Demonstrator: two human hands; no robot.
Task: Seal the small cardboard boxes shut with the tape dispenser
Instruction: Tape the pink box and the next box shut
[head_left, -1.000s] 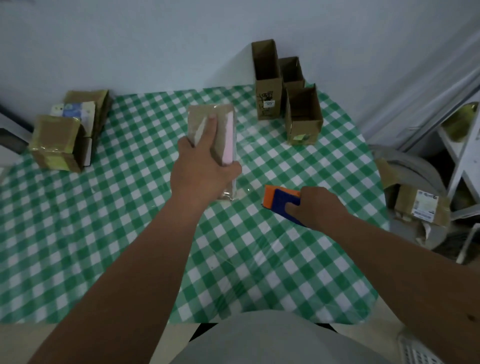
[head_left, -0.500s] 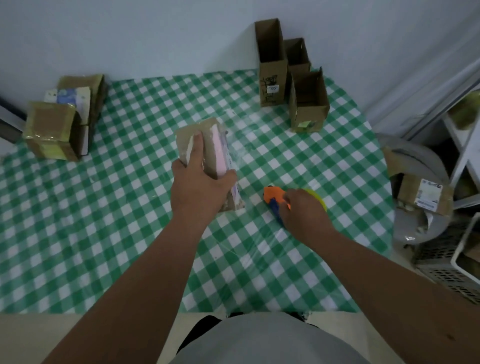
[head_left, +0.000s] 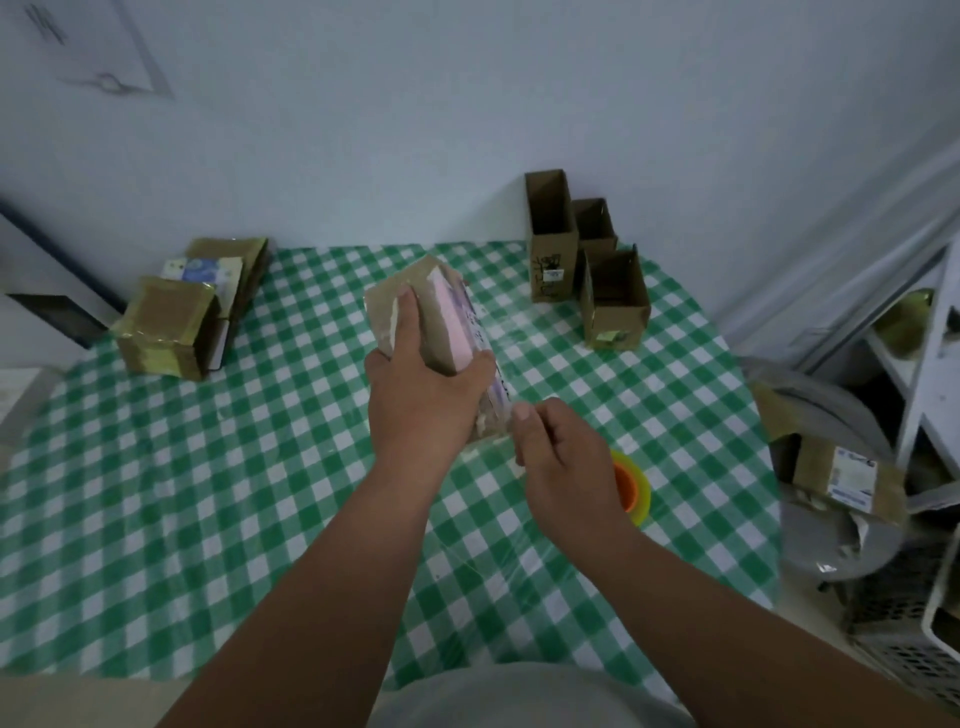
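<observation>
My left hand (head_left: 421, 400) grips a small cardboard box (head_left: 431, 312) with a pink label, tilted above the middle of the checked table. My right hand (head_left: 561, 457) is at the box's near lower corner, thumb and fingers pinched at what looks like a clear tape end there. The tape dispenser (head_left: 631, 488), with its orange core and yellowish roll, lies on the table just right of that hand, mostly hidden by it and not held.
Taped boxes (head_left: 166, 327) are stacked at the back left of the green checked table (head_left: 156, 493). Three open upright boxes (head_left: 613, 296) stand at the back right. Off the table's right edge are a grey stool with a labelled box (head_left: 841, 473) and white shelving.
My right hand has let go of the tape dispenser, which now lies on the table, and moved up to the box's near corner. My left hand still holds the box, tilted further.
</observation>
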